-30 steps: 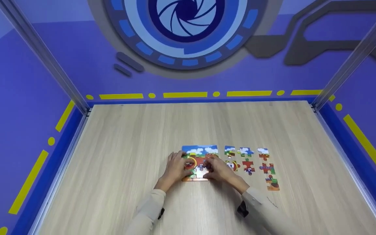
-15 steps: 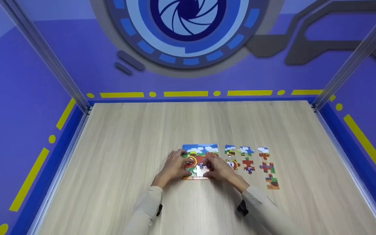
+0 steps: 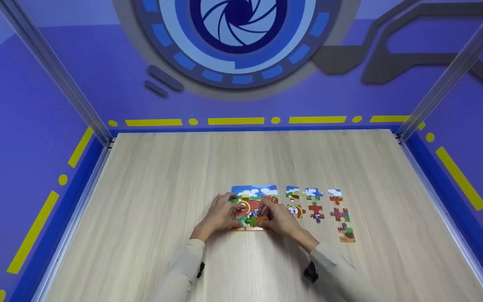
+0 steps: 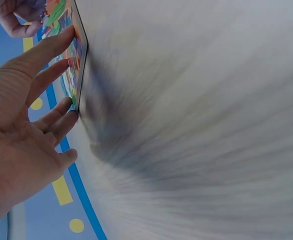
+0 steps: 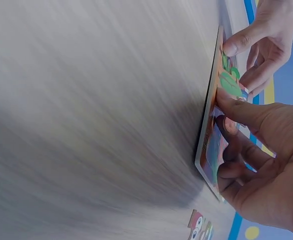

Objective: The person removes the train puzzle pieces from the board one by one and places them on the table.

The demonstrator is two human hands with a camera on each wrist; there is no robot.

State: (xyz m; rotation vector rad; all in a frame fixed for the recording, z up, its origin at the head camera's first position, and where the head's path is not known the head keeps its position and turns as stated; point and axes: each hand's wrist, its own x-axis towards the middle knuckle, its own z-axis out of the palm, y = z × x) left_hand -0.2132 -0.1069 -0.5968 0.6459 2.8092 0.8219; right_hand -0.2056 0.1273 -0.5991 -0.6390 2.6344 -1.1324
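A jigsaw puzzle (image 3: 254,191) lies on the table between both hands, its picture showing blue sky, clouds and red and green shapes. My left hand (image 3: 220,212) rests on its left side, the fingers spread along the edge; in the left wrist view the thumb (image 4: 61,40) touches the near border. My right hand (image 3: 281,218) is over the right part, fingers bent. Between its thumb and index finger it pinches a puzzle piece (image 3: 255,217) low against the board, partly hidden by the fingers. The right wrist view shows the thumb (image 5: 229,102) at the board's near border.
Several loose puzzle pieces lie right of the board in spaced rows, among them a cloud piece (image 3: 312,193), a red piece (image 3: 315,211) and a lower piece (image 3: 346,233). The wooden table (image 3: 174,167) is bounded by blue walls (image 3: 27,126) at the back and sides.
The bright glare on the lower middle of the puzzle is gone, so its blue and green picture shows. Both hands stay at the board with only slight shifts.
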